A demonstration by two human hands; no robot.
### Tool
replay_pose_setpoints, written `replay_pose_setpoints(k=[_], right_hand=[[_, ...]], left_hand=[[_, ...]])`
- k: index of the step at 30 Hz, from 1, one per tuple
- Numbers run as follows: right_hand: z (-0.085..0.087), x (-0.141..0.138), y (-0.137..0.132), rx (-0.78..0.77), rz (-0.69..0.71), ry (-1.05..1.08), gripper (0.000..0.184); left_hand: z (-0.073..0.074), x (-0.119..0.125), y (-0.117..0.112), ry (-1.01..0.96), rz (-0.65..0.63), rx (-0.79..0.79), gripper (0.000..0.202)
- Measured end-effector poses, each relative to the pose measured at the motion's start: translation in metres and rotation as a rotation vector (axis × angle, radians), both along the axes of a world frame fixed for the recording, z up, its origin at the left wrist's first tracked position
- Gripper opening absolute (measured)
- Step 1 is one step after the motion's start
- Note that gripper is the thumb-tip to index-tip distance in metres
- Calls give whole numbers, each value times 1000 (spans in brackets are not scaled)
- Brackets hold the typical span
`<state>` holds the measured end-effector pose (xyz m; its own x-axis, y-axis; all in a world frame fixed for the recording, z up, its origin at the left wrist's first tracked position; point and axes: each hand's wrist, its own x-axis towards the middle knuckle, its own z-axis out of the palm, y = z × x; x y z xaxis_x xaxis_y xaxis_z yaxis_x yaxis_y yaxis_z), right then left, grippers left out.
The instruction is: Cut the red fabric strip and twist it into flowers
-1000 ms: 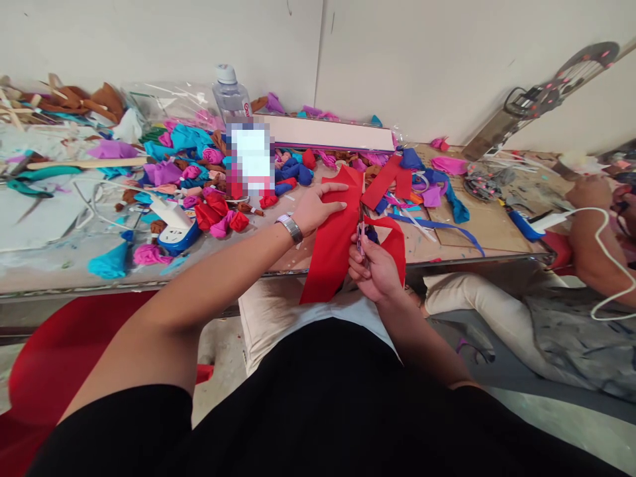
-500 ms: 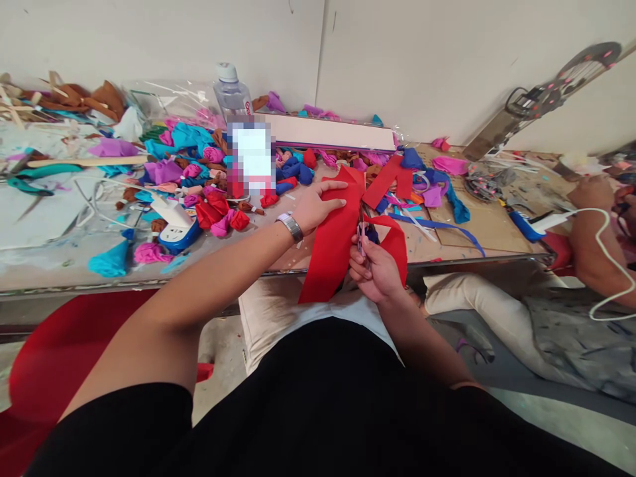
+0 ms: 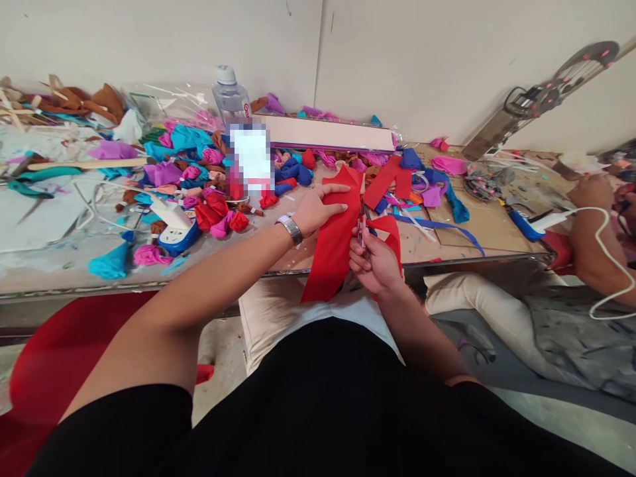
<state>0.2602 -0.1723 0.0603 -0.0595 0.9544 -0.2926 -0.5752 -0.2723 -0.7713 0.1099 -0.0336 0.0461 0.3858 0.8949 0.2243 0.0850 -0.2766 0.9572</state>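
My left hand (image 3: 320, 209) lies on a sheet of red fabric (image 3: 338, 245), fingers stretched out and pressing it against the table. The lower end of the sheet hangs over the table's front edge toward my lap. My right hand (image 3: 375, 262) is wrapped round a pair of scissors (image 3: 362, 232), whose blades sit at the right edge of the red sheet. Another stretch of red fabric (image 3: 391, 232) droops behind and beside my right hand; whether it joins the sheet I cannot tell. Cut red strips (image 3: 387, 182) rest just beyond the scissors.
Bundled scraps of coloured cloth (image 3: 189, 172) crowd the table. Behind them stands a plastic bottle (image 3: 231, 96), near a blurred bright screen (image 3: 251, 159). At left are a blue power socket (image 3: 179, 235) and green-handled pliers (image 3: 44, 179). A co-worker's arm (image 3: 593, 232) is at far right.
The red fabric beside my right hand has shifted slightly left and hangs in a narrower shape. The scissors have moved very little, and my left hand stays on the sheet.
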Motion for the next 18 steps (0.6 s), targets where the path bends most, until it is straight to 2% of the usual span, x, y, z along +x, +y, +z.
replay_pose_setpoints(k=[8, 18], right_hand=[[4, -4, 5, -10, -28, 7, 18], [-2, -2, 8, 33, -1, -22, 23]], left_hand=[[-2, -1, 2, -2, -19, -2, 55], [-5, 0, 4, -34, -39, -10, 56]])
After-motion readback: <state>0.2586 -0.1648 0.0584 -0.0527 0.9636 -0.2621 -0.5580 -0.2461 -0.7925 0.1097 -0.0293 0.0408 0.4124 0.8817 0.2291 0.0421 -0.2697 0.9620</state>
